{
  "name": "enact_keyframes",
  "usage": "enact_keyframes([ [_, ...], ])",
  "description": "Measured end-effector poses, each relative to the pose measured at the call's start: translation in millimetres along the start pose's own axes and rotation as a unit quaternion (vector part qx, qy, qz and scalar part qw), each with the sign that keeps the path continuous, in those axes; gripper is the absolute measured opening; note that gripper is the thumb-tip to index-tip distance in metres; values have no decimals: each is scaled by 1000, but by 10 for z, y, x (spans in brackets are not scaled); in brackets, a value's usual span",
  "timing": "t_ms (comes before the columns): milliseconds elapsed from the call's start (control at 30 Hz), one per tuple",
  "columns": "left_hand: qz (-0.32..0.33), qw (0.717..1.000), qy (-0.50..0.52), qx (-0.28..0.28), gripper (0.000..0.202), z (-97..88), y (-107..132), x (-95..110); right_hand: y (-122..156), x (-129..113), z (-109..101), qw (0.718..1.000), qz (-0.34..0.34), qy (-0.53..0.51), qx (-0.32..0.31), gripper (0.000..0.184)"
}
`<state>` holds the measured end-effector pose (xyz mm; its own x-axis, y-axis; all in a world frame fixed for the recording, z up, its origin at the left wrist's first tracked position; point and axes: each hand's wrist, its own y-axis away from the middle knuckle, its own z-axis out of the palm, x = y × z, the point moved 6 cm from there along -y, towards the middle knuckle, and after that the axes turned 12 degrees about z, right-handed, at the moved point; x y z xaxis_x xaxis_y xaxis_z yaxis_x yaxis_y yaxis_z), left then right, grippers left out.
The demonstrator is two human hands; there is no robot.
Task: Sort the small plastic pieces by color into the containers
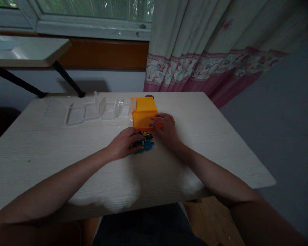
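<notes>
Many small coloured pieces [149, 145] lie heaped between the front and back edges of your counter [210, 140]; your left hand [123, 142] has its grip parted over them. Just beyond, your right hand [168, 130] meets the orange box [141, 119], its grip impossible to tell. Clear plastic containers [75, 123] line the back edge, toward the back-left corner.

The single view looks from the wearer's head, forward and down across the bench [215, 143] to the window [92, 29], with the orange container [143, 119] near mid-frame, within reach of the arms [210, 171]; the upper right corner seems too dim to read well.
</notes>
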<state>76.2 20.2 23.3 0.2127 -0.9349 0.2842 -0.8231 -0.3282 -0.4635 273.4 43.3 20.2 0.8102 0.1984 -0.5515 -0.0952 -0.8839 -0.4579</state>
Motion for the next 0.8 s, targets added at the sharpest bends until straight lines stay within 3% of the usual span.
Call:
enact_keyframes([
  [533, 28, 999, 6, -28, 25, 34, -2, 37, 2, -25, 37, 999, -1, -18, -38, 25],
  [800, -4, 1000, 20, 13, 27, -31, 5, -8, 7, -63, 4, 999, -20, -40, -23, 23],
])
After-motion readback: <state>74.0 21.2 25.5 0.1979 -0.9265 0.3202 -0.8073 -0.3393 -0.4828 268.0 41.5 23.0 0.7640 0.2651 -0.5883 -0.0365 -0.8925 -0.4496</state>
